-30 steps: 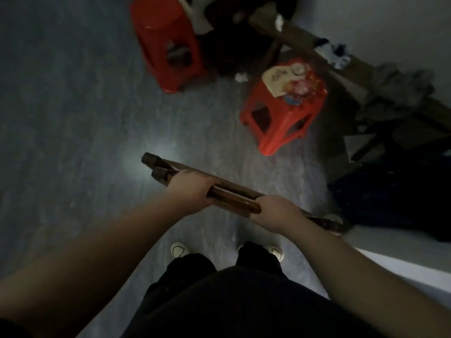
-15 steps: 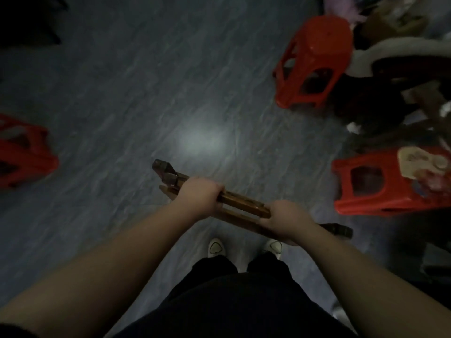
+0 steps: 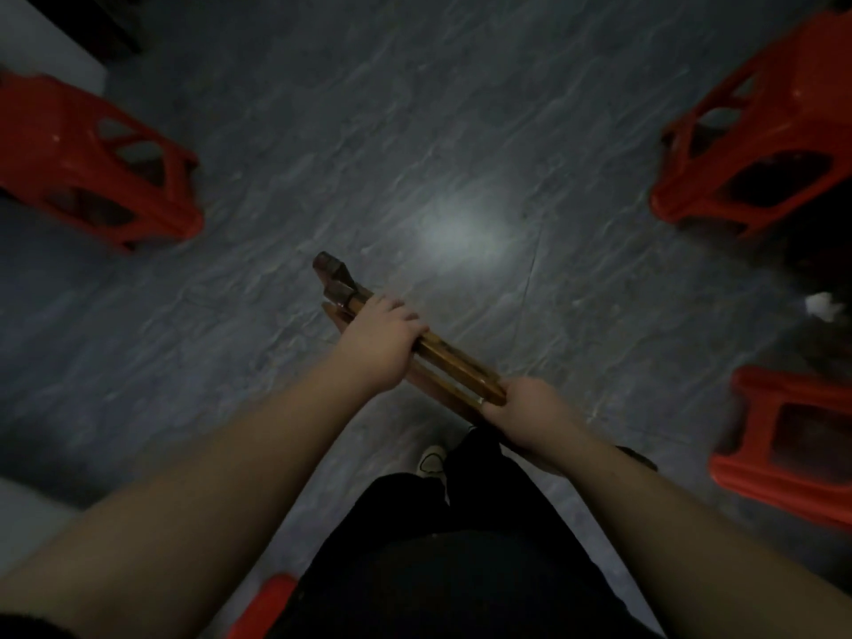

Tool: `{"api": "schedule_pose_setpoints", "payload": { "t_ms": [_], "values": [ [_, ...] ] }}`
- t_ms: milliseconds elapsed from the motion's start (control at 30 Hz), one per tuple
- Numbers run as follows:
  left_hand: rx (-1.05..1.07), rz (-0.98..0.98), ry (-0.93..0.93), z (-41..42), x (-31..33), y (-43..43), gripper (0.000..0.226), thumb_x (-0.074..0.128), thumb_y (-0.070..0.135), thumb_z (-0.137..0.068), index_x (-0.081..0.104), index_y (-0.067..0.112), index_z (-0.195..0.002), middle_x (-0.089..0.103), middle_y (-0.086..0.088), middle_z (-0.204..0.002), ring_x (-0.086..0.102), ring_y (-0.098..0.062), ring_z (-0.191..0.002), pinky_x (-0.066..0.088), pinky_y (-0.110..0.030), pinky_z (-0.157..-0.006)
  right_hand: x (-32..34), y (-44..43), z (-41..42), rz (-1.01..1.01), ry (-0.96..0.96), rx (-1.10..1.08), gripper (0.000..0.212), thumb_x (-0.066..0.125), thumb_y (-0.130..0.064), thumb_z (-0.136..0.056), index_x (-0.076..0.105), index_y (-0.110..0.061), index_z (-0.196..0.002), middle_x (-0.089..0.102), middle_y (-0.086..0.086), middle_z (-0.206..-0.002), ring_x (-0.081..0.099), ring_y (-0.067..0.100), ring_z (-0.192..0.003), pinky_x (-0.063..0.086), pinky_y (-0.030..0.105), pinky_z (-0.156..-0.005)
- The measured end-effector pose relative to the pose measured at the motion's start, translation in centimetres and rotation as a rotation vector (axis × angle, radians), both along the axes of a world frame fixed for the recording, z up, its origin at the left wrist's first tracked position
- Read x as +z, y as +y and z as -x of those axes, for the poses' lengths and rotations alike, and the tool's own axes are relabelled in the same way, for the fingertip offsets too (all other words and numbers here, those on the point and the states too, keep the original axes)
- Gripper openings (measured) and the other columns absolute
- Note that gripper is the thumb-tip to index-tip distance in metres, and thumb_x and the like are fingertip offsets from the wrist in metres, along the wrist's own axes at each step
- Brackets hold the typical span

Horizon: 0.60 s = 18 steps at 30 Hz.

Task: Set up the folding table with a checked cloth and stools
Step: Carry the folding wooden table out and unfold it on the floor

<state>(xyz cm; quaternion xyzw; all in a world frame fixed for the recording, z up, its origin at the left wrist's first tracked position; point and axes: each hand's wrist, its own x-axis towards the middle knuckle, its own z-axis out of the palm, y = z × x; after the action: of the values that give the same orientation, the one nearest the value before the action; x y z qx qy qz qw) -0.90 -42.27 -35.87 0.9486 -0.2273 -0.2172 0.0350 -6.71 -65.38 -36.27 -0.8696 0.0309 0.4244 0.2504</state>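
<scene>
Wooden frame (image 3: 461, 365) clasped in left fingers (image 3: 402, 317), right fingers (image 3: 512, 399).

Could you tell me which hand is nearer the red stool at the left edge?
Left. The left hand grips the folded wooden frame to the right of that stool; the right hand grips it farther right, nearer the body.

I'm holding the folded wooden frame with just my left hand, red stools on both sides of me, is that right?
Not quite. Both hands hold the frame: the left hand near its far end, the right hand nearer the body, as the head view shows. Red stools do stand on both sides: left stool, right stools.
</scene>
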Motion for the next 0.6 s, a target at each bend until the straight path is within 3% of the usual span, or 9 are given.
{"api": "schedule_pose_setpoints", "payload": {
  "t_ms": [67, 167, 267, 367, 433, 533, 600],
  "values": [
    [0.107, 0.029, 0.009, 0.2, -0.3, 0.1, 0.05, 0.06, 0.022, -0.088, 0.057, 0.022, -0.138, 0.049, -0.006, -0.148, 0.031, -0.033, -0.142, 0.017, -0.047, -0.121, -0.8, 0.5, -0.8, 0.006, -0.006, 0.009, 0.024, 0.057, -0.048, -0.08, 0.062, -0.024, -0.08, 0.06, -0.006, -0.072, 0.068, 0.024, -0.082, 0.054, 0.033, -0.072],
    [0.39, 0.208, -0.017, 0.8, -0.1, -0.1, 0.06, 0.059, 0.013, -0.091, 0.043, 0.012, -0.149, 0.033, -0.012, -0.158, 0.014, -0.035, -0.151, 0.01, -0.046, -0.123, -1.3, 1.5, -1.6, -0.012, 0.031, -0.013, 0.021, 0.057, -0.042, -0.085, 0.056, -0.026, -0.071, 0.058, -0.008, -0.069, 0.064, 0.021, -0.073, 0.05, 0.03, -0.066],
    [0.738, 0.494, -0.034, 0.9, -0.7, -0.3, 0.06, 0.053, 0.005, -0.093, 0.037, 0.008, -0.15, 0.037, -0.009, -0.154, 0.028, -0.024, -0.146, 0.016, -0.028, -0.119, -1.8, 2.7, -2.1, -0.013, 0.023, -0.066, 0.022, 0.057, -0.04, -0.089, 0.056, -0.024, -0.073, 0.057, -0.007, -0.069, 0.058, 0.017, -0.068, 0.048, 0.03, -0.063],
    [1.126, 0.796, 0.027, -0.2, -1.4, -1.0, 0.048, 0.054, 0.013, -0.098, 0.041, 0.02, -0.144, 0.046, 0.01, -0.132, 0.047, -0.003, -0.121, 0.038, -0.019, -0.1, -2.5, 4.4, -2.7, -0.006, 0.007, -0.124, 0.026, 0.058, -0.038, -0.09, 0.051, -0.025, -0.069, 0.054, -0.007, -0.068, 0.051, 0.009, -0.061, 0.04, 0.028, -0.055],
    [1.36, 0.826, 0.098, -1.6, -2.6, -1.0, 0.051, 0.054, 0.019, -0.099, 0.037, 0.013, -0.147, 0.047, 0.002, -0.137, 0.049, -0.01, -0.123, 0.041, -0.023, -0.097, -3.6, 5.7, -3.0, -0.009, -0.007, -0.208, 0.027, 0.058, -0.038, -0.09, 0.051, -0.024, -0.068, 0.055, -0.006, -0.067, 0.051, 0.009, -0.06, 0.043, 0.03, -0.057],
    [1.31, 0.879, 0.356, -2.8, -6.1, 0.2, 0.058, 0.053, 0.041, -0.098, 0.04, 0.012, -0.147, 0.055, 0.002, -0.133, 0.057, -0.015, -0.119, 0.043, -0.033, -0.105, -5.3, 7.9, -3.1, 0.029, -0.037, -0.304, 0.03, 0.058, -0.041, -0.091, 0.049, -0.024, -0.068, 0.052, -0.006, -0.067, 0.049, 0.012, -0.06, 0.039, 0.03, -0.057],
    [1.255, 0.924, 0.51, -3.3, -7.5, 1.4, 0.06, 0.052, 0.055, -0.091, 0.055, 0.014, -0.136, 0.064, -0.003, -0.129, 0.063, -0.02, -0.116, 0.047, -0.043, -0.105, -6.2, 9.2, -2.7, 0.042, -0.058, -0.369, 0.029, 0.057, -0.041, -0.093, 0.052, -0.023, -0.071, 0.05, -0.009, -0.066, 0.044, 0.007, -0.057, 0.034, 0.027, -0.051]
  ]
}}
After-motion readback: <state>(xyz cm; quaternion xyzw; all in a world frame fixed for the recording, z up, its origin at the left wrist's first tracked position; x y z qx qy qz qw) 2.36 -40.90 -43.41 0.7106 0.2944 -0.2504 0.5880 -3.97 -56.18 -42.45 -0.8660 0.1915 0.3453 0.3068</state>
